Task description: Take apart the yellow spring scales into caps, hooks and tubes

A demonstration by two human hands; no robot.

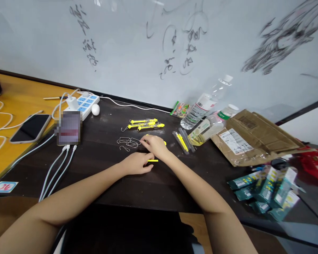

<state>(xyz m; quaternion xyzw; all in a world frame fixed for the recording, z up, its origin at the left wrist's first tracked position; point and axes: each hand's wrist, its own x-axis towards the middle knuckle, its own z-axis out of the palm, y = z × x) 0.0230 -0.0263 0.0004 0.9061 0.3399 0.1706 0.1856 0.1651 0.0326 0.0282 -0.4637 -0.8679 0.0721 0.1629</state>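
Observation:
My left hand [137, 164] is closed over the dark table, with a thin yellow strip [153, 161] sticking out between thumb and fingers. Just beyond it, my right hand [157, 146] pinches at the edge of a loose pile of bent wire hooks [128, 142]; its fingertips seem to be on one hook's end. Yellow ends of another piece show behind the right hand, mostly hidden. Farther back lie several yellow tube-shaped spring scales [145, 124] with wire hooks. Clear tubes and yellow strips [182, 140] lie to the right.
A water bottle [198, 111] and a bottle of yellowish drink [212, 125] lean by a snack packet [179, 109]. A cardboard parcel [251, 137] and small green boxes [265, 187] lie right. Left are a power strip [86, 104], cables and two phones, one black-screened [30, 128].

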